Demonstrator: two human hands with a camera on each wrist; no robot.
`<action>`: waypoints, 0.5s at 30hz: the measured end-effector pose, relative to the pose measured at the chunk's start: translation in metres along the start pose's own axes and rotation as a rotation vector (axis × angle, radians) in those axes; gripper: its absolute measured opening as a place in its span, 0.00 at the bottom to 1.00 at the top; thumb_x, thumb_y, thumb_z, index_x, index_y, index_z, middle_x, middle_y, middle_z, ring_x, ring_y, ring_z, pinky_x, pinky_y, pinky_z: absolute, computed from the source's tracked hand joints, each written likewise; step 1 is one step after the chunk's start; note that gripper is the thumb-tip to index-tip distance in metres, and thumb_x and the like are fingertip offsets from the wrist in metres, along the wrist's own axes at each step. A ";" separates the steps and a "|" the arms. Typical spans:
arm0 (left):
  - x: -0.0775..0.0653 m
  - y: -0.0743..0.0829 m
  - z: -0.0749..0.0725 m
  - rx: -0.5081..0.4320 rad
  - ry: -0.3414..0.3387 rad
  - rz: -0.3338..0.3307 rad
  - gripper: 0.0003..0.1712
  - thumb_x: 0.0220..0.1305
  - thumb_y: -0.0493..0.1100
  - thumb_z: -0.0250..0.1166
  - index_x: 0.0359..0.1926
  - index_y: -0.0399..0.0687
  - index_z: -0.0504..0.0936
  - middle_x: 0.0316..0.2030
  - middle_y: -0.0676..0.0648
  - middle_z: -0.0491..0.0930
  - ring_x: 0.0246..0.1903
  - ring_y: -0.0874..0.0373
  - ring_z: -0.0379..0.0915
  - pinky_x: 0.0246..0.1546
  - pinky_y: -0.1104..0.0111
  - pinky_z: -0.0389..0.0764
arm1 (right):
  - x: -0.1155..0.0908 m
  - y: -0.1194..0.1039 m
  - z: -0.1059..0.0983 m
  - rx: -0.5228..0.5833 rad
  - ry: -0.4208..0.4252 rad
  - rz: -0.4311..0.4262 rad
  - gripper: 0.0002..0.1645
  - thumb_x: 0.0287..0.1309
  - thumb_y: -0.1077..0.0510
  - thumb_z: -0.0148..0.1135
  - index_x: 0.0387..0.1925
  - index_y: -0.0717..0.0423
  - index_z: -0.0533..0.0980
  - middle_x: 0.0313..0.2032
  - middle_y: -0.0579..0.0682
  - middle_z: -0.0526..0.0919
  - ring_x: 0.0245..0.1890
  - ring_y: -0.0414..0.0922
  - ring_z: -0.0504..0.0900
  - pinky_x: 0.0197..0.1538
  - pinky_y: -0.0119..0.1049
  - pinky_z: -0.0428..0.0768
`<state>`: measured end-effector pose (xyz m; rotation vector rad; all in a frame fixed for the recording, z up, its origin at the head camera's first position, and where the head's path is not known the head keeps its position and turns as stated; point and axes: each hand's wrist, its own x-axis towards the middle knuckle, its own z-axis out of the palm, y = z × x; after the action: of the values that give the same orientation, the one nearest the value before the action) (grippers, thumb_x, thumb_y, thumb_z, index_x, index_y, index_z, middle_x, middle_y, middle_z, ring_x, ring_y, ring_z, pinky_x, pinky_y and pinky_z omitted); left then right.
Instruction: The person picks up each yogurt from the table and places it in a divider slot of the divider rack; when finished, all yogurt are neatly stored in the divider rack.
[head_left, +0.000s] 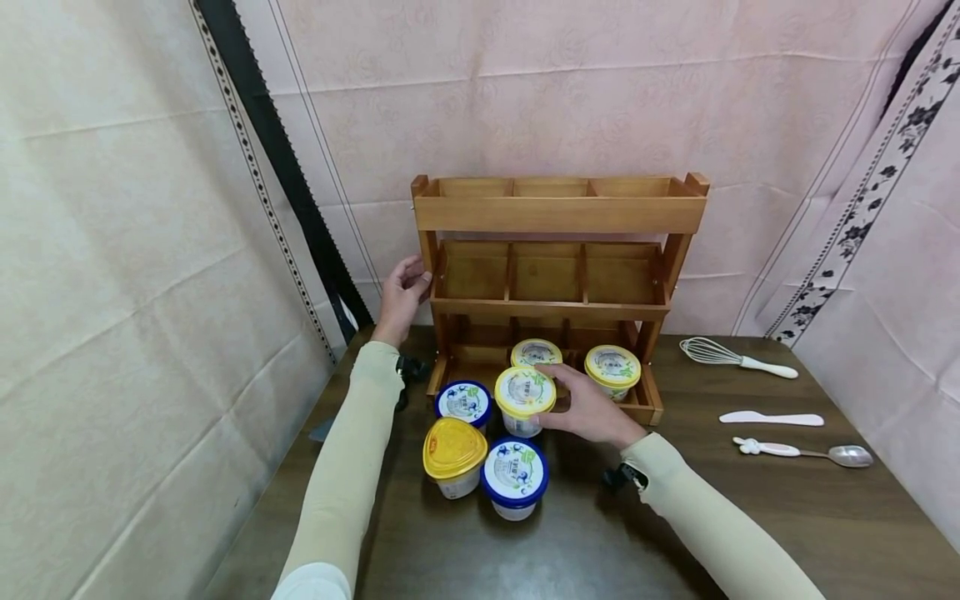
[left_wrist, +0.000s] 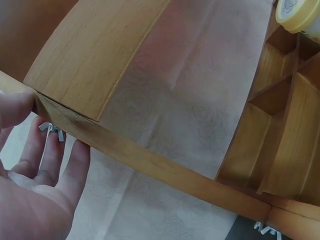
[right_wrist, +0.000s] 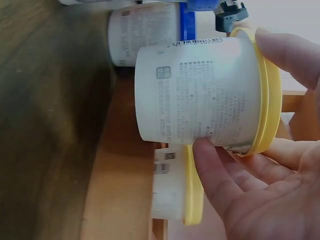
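Observation:
My right hand (head_left: 592, 408) grips a white tub with a yellow lid (head_left: 525, 392) at the front edge of the wooden rack (head_left: 558, 215). In the right wrist view, thumb and fingers span this tub (right_wrist: 200, 92), which is held above the table. At the rack's left upright, my left hand (head_left: 402, 296) holds the frame, its thumb on one side and fingers on the other, by a wing nut (left_wrist: 52, 131). Two yellow-lidded tubs, one behind the held tub (head_left: 537, 351) and one at the right (head_left: 612, 368), sit in the bottom tier.
Before the rack stand two blue-lidded tubs, one farther back (head_left: 462, 402) and one nearer (head_left: 514, 473), and a tub with an orange-yellow lid (head_left: 454, 450). A whisk (head_left: 712, 352), a white knife (head_left: 772, 418) and a spoon (head_left: 847, 455) lie at the right.

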<state>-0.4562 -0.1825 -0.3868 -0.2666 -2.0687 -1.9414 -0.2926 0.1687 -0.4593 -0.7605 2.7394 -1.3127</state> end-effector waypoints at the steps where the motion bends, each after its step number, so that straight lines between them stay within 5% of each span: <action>1: 0.000 0.000 0.000 -0.003 -0.001 -0.001 0.27 0.77 0.48 0.65 0.73 0.59 0.75 0.66 0.44 0.76 0.60 0.53 0.75 0.64 0.56 0.83 | 0.001 -0.001 -0.001 0.001 0.002 0.005 0.54 0.54 0.40 0.82 0.78 0.48 0.67 0.71 0.53 0.75 0.64 0.54 0.80 0.62 0.55 0.84; 15: 0.001 0.000 -0.001 -0.020 -0.008 -0.009 0.26 0.77 0.47 0.65 0.73 0.58 0.75 0.65 0.44 0.76 0.58 0.55 0.75 0.61 0.58 0.83 | 0.019 -0.020 -0.009 0.060 0.049 -0.049 0.55 0.54 0.39 0.81 0.78 0.48 0.67 0.68 0.52 0.76 0.54 0.49 0.84 0.56 0.51 0.87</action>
<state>-0.4566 -0.1832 -0.3864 -0.2699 -2.0600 -1.9709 -0.3031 0.1564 -0.4348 -0.8065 2.7207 -1.4349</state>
